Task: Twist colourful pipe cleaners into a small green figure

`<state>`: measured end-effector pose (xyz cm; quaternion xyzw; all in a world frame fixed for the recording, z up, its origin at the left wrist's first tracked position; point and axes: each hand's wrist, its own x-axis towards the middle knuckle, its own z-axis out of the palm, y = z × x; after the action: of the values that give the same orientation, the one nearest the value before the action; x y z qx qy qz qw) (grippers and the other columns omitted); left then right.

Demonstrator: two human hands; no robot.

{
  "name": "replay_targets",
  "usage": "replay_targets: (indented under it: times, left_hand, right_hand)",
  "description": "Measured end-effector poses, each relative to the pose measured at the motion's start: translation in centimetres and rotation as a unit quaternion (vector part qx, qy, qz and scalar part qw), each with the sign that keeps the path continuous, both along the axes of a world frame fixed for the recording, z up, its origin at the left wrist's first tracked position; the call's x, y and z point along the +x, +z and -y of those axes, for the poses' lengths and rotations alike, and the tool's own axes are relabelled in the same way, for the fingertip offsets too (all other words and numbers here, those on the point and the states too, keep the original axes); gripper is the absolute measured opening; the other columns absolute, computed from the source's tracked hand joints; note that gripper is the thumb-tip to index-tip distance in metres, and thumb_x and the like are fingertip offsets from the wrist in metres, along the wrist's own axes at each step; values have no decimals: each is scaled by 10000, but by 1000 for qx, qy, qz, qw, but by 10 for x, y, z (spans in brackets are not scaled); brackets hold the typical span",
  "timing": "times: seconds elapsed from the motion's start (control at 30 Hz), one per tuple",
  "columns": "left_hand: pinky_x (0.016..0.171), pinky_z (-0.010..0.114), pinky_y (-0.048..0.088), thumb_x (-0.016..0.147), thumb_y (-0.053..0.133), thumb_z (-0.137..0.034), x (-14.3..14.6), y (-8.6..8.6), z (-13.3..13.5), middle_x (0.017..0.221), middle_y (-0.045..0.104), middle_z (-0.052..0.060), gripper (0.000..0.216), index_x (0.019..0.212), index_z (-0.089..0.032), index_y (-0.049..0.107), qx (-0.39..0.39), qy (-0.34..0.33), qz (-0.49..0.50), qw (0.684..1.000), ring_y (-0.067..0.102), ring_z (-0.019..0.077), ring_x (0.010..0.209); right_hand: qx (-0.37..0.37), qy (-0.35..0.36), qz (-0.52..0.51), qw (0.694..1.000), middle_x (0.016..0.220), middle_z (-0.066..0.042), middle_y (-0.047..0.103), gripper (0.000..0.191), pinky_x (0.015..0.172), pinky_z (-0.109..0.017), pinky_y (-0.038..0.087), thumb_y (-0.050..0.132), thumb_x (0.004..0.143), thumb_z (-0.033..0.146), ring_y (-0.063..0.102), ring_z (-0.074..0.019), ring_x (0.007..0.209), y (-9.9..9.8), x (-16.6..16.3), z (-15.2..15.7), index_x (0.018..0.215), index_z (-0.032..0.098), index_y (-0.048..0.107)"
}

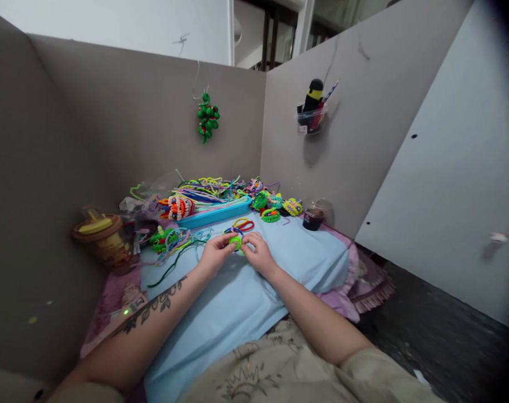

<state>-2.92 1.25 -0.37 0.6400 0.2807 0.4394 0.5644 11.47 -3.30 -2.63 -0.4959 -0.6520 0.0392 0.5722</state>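
My left hand [214, 253] and my right hand [257, 252] meet over a light blue cloth [288, 263]. Both pinch a small green pipe-cleaner piece [236, 241] between their fingertips. Just beyond the hands lie red and yellow pipe-cleaner loops [243, 224]. A blue tray [214, 215] behind them carries loose coloured pipe cleaners and a striped orange and white piece [179, 207].
Several finished coloured coils [275, 204] sit at the back right beside a dark cup [312, 219]. A yellow-lidded jar [101, 238] stands at the left. Grey cardboard walls enclose the area; a green ornament [208, 117] and a pen holder [311, 112] hang on them.
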Motion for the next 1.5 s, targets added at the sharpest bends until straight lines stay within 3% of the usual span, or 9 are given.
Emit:
replay_targets:
  times: [0.2,0.37,0.6,0.73,0.9,1.03,1.2,1.3,1.5]
  left_hand:
    - [653,267,476,639,691,-302,0,2,1,843,663,58,389,983,-130,631,36,11,-14,999,594,144,706]
    - [649,262,485,662,670,-311,0,3,-1,837,648,53,397,1000,-128,571,21,41,11,999,593,138,706]
    - [625,250,467,693,638,-275,-2,-3,-9,772,630,34,288,941,-137,588,84,-16,-59,995,581,131,671]
    - [683,285,479,718,607,-271,-3,0,-7,834,640,51,259,942,-142,593,137,-43,-109,984,598,153,730]
    - [765,306,476,717,610,-215,-6,4,-3,993,606,56,358,1061,-184,515,237,65,-90,965,607,152,817]
    - [793,338,469,747,589,-208,-10,1,-6,926,619,56,181,923,-191,550,361,122,-103,919,592,180,900]
    - [934,423,380,789,489,-109,-14,2,-9,878,667,29,148,778,-209,598,516,104,-139,839,563,178,968]
    - [916,413,393,773,474,-77,-16,5,-9,950,652,44,182,731,-199,603,542,123,-137,820,534,183,999]
    - [836,374,434,754,505,-83,-18,10,-7,914,645,41,174,676,-201,606,555,168,-119,806,513,186,975]
  right_hand:
    - [3,-1,18,1000,783,-20,606,99,796,-313,384,529,801,222,518,-174,833,-1,2,-3,717,201,577]
    - [7,-60,81,995,834,-27,624,115,808,-327,344,599,772,290,510,-186,856,-1,-1,1,852,206,604]
    - [27,-104,163,981,763,-37,597,162,805,-353,312,478,854,249,472,-191,827,-1,4,5,760,198,600]
    - [55,-112,143,982,822,-43,574,142,856,-379,322,481,846,254,472,-202,885,1,7,4,770,205,591]
    - [89,-132,8,987,1035,-89,504,186,905,-413,344,536,796,302,441,-233,1042,0,7,3,950,201,559]
    - [21,-31,-153,988,882,-50,542,197,727,-323,436,556,767,307,520,-179,803,-6,6,-4,933,200,557]
    - [-42,142,-266,952,769,-13,592,217,670,-269,447,640,699,325,544,-147,707,-6,4,-7,869,198,595]
    - [-62,173,-265,947,723,-6,602,167,683,-277,449,628,714,345,550,-147,698,-5,3,-4,766,188,606]
    - [-59,183,-250,949,790,-8,607,170,739,-289,449,651,694,299,567,-149,742,-3,2,-1,818,195,602]
